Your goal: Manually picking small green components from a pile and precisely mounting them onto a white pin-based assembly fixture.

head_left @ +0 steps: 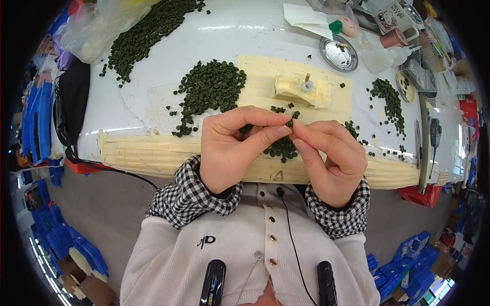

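Near the table's front edge my left hand (228, 148) and my right hand (333, 155) meet, fingertips closed in a pinch on a small dark green part (290, 123). Whether it is one piece or two pressed together I cannot make out. Under and behind the fingers lies a small heap of like green parts (282, 149), partly hidden by the hands. Beyond my left hand a larger pile of green cup-shaped parts (212, 85) spreads on the table. Straight ahead stands a block wrapped in cream tape (292, 92), with a short wooden stick (307, 77) rising from it.
A long green pile (145, 38) lies far left beside clear plastic bags (97, 33). Right of the block are a round metal lid (339, 53), a squeeze bottle (377, 60) and another green pile (389, 104). Cream tape (138, 150) covers the table's front edge.
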Demonstrator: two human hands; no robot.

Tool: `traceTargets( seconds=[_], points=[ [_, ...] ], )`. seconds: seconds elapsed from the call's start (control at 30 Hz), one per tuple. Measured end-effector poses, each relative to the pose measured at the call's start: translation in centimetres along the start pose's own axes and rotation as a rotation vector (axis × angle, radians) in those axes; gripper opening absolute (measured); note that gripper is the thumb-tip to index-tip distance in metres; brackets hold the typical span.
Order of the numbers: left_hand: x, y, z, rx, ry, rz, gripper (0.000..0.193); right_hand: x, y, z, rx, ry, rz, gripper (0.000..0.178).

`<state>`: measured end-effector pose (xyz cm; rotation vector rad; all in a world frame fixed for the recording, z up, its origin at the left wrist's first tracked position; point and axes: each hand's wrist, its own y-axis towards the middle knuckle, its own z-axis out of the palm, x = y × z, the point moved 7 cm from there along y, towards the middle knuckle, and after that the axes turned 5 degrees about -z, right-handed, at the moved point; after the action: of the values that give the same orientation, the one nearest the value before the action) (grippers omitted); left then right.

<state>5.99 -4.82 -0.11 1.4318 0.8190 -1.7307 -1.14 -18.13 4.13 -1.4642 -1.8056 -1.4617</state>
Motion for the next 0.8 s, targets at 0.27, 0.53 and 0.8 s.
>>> traceTargets(
  seconds=[0.27, 0.53, 0.8],
  points=[
    [-0.5, 0.0, 0.1, 0.027, -0.012, -0.024, 0.014, -0.2, 0.1, -0.1, 0.033, 0.017, 0.004, 0.027],
    [0.0, -0.1, -0.5, -0.021, -0.002, -0.064, 0.016, -0.2, 0.3, -0.1, -0.009, 0.018, 0.023, 0.026],
    [-0.1, -0.2, -1.1, -0.027, 0.111, -0.041, 0.014, -0.2, 4.8, -2.8, -0.115, -0.465, -0.109, 0.018]
  ],
)
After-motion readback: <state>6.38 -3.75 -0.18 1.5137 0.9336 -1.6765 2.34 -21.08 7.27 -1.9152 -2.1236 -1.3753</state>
